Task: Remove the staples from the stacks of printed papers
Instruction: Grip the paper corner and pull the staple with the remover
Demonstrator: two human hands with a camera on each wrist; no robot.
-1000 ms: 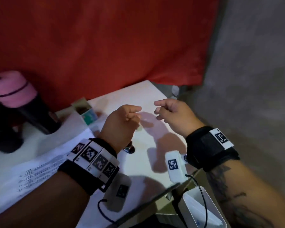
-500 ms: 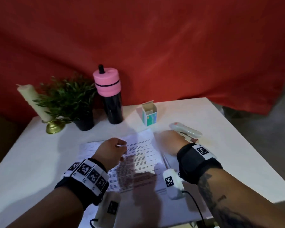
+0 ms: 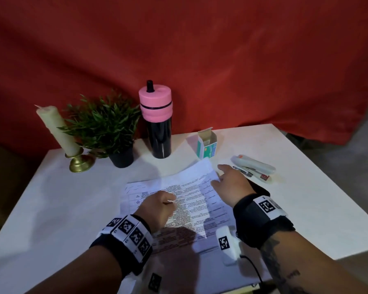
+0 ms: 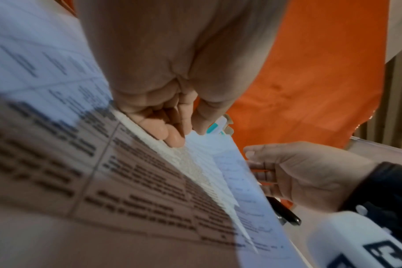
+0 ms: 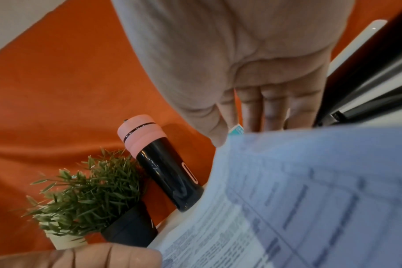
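A stack of printed papers (image 3: 189, 198) lies in the middle of the white table (image 3: 72, 198), its right side lifted a little. My left hand (image 3: 170, 203) rests on the top sheet as a loose fist, and the left wrist view shows its curled fingers (image 4: 172, 130) with nothing visible in them. My right hand (image 3: 223, 172) reaches over the right edge of the papers with straight fingers (image 5: 259, 112), touching the raised sheet (image 5: 310, 199). No staple can be made out. A white stapler (image 3: 253, 168) lies just right of the right hand.
An open green staple box (image 3: 208, 146) stands behind the papers. A black bottle with a pink lid (image 3: 157, 124), a potted plant (image 3: 106, 124) and a candle on a brass holder (image 3: 55, 128) line the back left. A dark object (image 3: 260, 188) lies beside the right wrist.
The view swung from the table's right corner back over the table. Both hands came down from mid-air onto the papers, and the right hand's fingers straightened at the sheet's right edge.
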